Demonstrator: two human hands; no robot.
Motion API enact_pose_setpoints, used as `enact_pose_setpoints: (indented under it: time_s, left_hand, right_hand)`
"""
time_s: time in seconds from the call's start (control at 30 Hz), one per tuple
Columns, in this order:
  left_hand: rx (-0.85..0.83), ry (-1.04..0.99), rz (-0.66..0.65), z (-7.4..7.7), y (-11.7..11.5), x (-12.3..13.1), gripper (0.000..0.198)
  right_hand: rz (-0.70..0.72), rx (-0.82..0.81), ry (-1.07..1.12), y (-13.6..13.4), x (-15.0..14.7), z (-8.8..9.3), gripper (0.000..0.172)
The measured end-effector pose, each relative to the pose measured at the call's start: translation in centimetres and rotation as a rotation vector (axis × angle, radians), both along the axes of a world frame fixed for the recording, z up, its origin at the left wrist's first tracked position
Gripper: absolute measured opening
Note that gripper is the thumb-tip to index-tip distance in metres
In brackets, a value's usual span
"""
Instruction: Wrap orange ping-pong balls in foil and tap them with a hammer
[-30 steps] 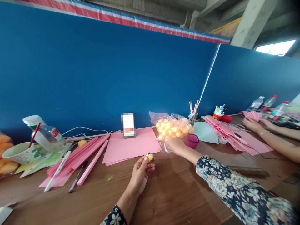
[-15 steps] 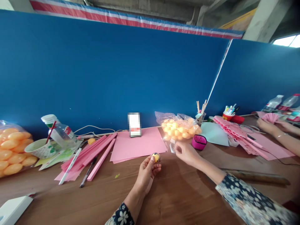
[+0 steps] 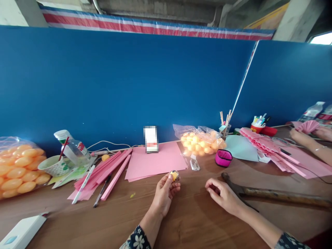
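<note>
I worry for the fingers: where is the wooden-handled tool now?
In the head view, the wooden-handled tool lies on the table at lower right, just beyond the right hand.

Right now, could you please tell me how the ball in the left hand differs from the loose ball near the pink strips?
The held ball carries dark markings, whereas the loose ball looks plain. The held ball is gripped by the left hand; the loose ball lies near the pink strips. Both look rounded and yellowish.
</note>
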State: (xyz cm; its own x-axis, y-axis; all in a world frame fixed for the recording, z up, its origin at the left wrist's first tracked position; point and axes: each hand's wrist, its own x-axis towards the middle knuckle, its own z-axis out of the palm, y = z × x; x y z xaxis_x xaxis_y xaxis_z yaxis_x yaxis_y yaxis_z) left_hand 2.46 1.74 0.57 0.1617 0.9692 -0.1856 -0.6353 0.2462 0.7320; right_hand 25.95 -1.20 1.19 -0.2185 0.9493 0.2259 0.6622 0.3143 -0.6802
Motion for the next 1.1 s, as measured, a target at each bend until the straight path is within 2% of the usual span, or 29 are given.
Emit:
enact_pose_setpoints:
  time_s: [0.13,0.27,0.37,0.5,0.7,0.8,0.87,1.0,1.1]
  left_hand:
    - [-0.006,-0.008,0.003,0.0,0.0,0.0,0.028]
    - [0.006,-0.013,-0.009,-0.1,0.0,0.0,0.028]
    - [0.009,-0.021,-0.016,0.0,0.0,0.0,0.028]
    - [-0.004,-0.03,-0.016,0.2,0.0,0.1,0.029]
    - [0.021,-0.045,-0.036,0.6,-0.2,-0.1,0.027]
    - [0.036,-0.063,-0.04,0.6,-0.2,-0.1,0.025]
    - [0.024,-0.073,-0.01,0.5,-0.1,-0.2,0.025]
    - [-0.005,-0.081,0.083,0.0,0.3,-0.2,0.025]
    - [-0.016,-0.088,0.09,-0.1,0.4,-0.2,0.024]
  right_hand:
    - [0.016,-0.008,0.04,0.4,0.2,0.0,0.008]
    - [-0.038,0.01,0.101,1.1,0.6,0.2,0.013]
    - [-0.047,-0.073,0.206,1.5,0.1,0.8,0.017]
    - [-0.011,-0.221,0.452,1.5,-2.9,2.0,0.023]
    - [0.126,-0.268,0.711,2.5,-9.0,3.3,0.023]
    - [0.131,-0.223,0.747,3.8,-10.7,3.1,0.025]
    - [0.086,-0.165,0.76,4.6,-11.2,2.7,0.026]
    - [-0.042,-0.055,0.767,5.1,-11.1,1.4,0.023]
    - [-0.045,-0.039,0.702,4.9,-10.6,0.3,0.02]
